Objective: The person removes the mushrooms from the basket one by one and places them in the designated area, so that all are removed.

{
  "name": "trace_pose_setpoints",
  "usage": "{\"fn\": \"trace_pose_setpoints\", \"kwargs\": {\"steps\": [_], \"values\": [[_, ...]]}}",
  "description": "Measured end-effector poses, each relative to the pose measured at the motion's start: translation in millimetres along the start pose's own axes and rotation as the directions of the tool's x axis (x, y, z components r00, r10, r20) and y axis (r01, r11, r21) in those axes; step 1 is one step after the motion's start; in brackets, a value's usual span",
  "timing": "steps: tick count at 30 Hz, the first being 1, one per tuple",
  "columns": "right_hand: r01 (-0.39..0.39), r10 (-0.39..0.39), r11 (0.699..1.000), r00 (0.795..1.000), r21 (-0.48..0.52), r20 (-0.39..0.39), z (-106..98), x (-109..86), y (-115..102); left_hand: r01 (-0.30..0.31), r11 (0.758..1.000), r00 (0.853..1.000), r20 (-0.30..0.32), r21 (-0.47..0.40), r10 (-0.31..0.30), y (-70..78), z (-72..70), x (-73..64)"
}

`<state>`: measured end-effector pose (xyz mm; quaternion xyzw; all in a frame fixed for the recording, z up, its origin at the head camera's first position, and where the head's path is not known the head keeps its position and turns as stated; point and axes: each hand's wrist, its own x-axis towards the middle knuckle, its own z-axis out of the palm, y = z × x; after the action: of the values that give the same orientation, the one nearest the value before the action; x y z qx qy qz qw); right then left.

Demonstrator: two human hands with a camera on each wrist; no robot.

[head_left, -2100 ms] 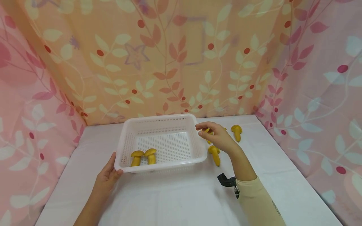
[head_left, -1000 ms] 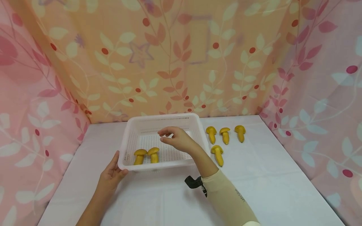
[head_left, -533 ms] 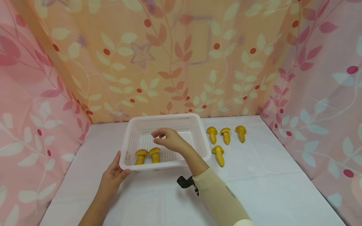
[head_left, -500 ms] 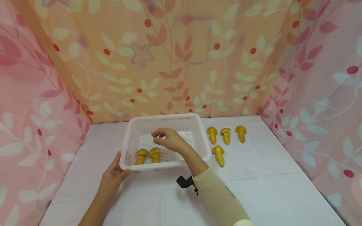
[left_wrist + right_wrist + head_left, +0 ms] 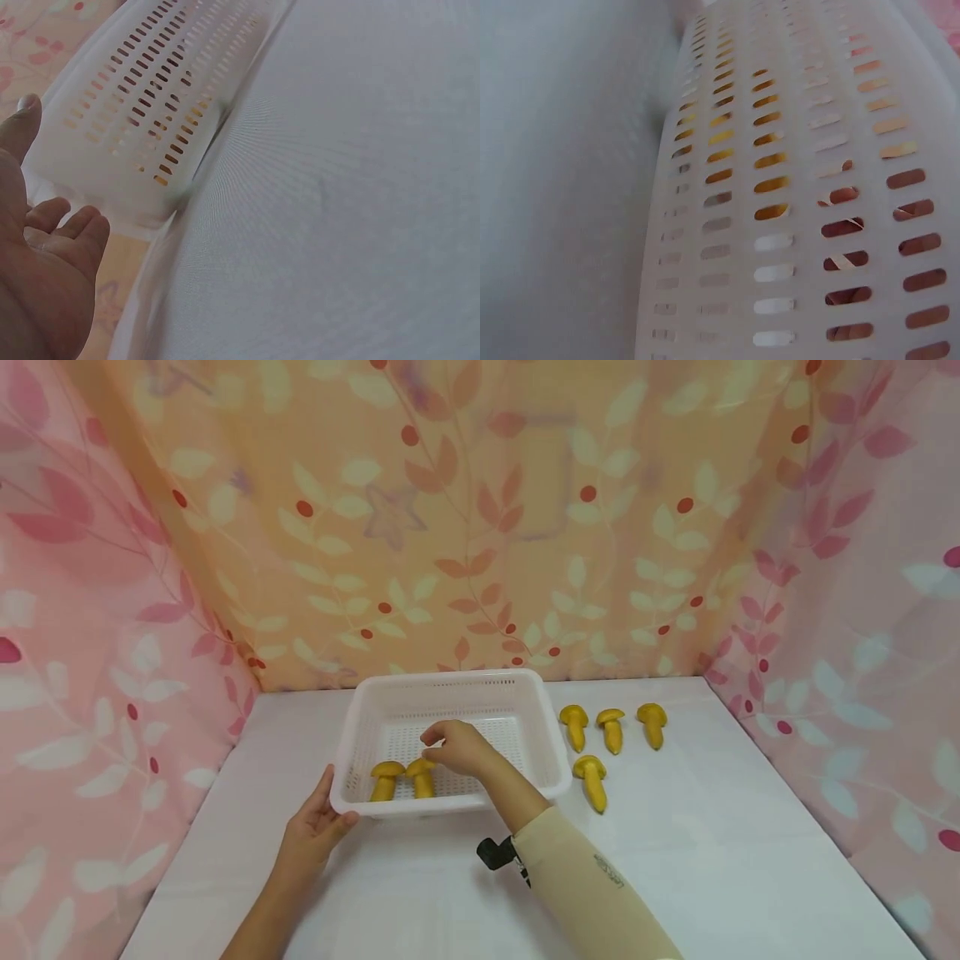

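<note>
A white perforated plastic basket point(image 5: 457, 807) sits on the table in the head view. Two yellow mushrooms, a left one point(image 5: 384, 783) and a right one point(image 5: 423, 783), stand inside along its front wall. My left hand point(image 5: 306, 839) rests at the front left corner, thumb and fingers spread about it; the left wrist view shows the palm point(image 5: 52, 277) facing the basket's side. Inside the basket, my right hand point(image 5: 461, 749) hovers with bent fingers and a gap to the thumb, whose tip overlaps the right mushroom's cap. The right wrist view shows only the basket's slotted wall point(image 5: 802, 180).
Several more yellow mushrooms lie on the white tablecloth right of the basket, the nearest mushroom point(image 5: 592, 783) close to its right wall. Floral curtains point(image 5: 525, 568) stand behind and on both sides. A black device point(image 5: 498, 853) is strapped to the right wrist.
My right hand has moved left from beside the basket's right end, over its rim, then down to the right mushroom. The left hand stays at the corner. The whole view has shifted slightly.
</note>
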<state>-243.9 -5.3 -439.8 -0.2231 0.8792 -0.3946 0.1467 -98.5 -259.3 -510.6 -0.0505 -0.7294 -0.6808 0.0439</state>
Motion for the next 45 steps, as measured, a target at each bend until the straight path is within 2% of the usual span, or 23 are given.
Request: {"fn": "trace_pose_setpoints", "kwargs": {"steps": [5,11,16,26,40,45], "values": [[-0.035,0.035,0.999,0.999,0.007,0.030,3.8,-1.7,5.1,0.018,1.000,1.000,0.003,0.001,-0.018,-2.7,1.1,-2.9],[-0.082,0.081,0.997,0.995,0.011,0.051,4.6,1.1,7.1,0.001,1.000,1.000,0.020,0.018,-0.001,-2.4,0.8,-0.1],[-0.110,0.110,0.994,0.991,-0.007,0.075,5.2,0.9,6.5,-0.014,1.000,0.999,0.029,-0.008,0.014,-1.7,0.5,0.6],[-0.134,0.138,0.990,0.985,-0.047,0.104,6.5,2.0,4.6,-0.003,1.000,1.000,0.030,-0.005,0.003,1.3,1.2,-0.6],[-0.138,0.145,0.987,0.986,-0.081,0.086,6.8,5.4,6.8,-0.009,1.000,1.000,0.028,-0.023,0.010,3.1,2.1,0.6],[-0.147,0.154,0.986,0.985,-0.080,0.080,6.1,5.3,5.2,-0.001,1.000,1.000,0.028,0.006,0.001,2.7,1.3,0.2]]}}
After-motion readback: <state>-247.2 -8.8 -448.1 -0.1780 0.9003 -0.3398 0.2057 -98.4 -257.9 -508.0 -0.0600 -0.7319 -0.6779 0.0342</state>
